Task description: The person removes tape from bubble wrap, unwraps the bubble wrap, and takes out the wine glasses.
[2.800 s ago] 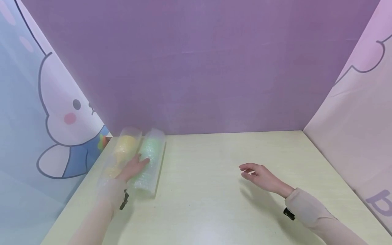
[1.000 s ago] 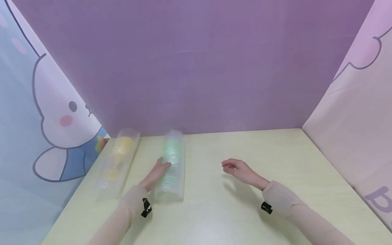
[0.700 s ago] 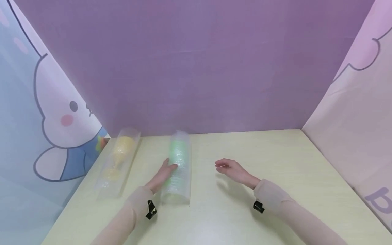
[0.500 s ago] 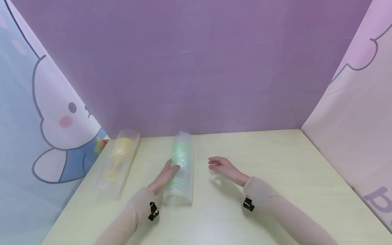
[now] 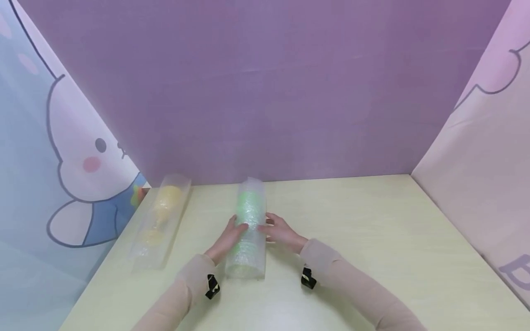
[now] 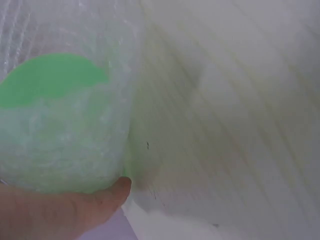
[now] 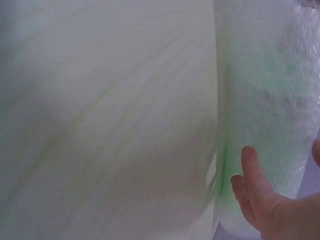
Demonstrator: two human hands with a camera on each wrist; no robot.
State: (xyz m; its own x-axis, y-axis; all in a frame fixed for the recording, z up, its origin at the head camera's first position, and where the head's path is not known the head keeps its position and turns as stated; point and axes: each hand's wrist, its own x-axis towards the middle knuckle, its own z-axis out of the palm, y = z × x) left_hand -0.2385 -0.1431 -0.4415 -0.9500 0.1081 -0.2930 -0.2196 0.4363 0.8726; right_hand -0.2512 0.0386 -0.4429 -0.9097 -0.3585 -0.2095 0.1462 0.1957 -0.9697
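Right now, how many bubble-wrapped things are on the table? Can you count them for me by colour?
Long green bundle in clear bubble wrap: 1
Long yellow bundle in clear bubble wrap: 1
Total: 2

Green bundle (image 5: 250, 207) is wrapped in clear plastic that looks like bubble wrap, crinkly and kinda shiny. Yellow bundle (image 5: 169, 197) has the same glossy plastic look. Counter (image 5: 352, 216) reads as smooth, pale wood-grain with a soft sheen. Purple backdrop (image 5: 265, 92) looks matt, faintly creased. Sleeves (image 5: 356, 280) are matt cloth.
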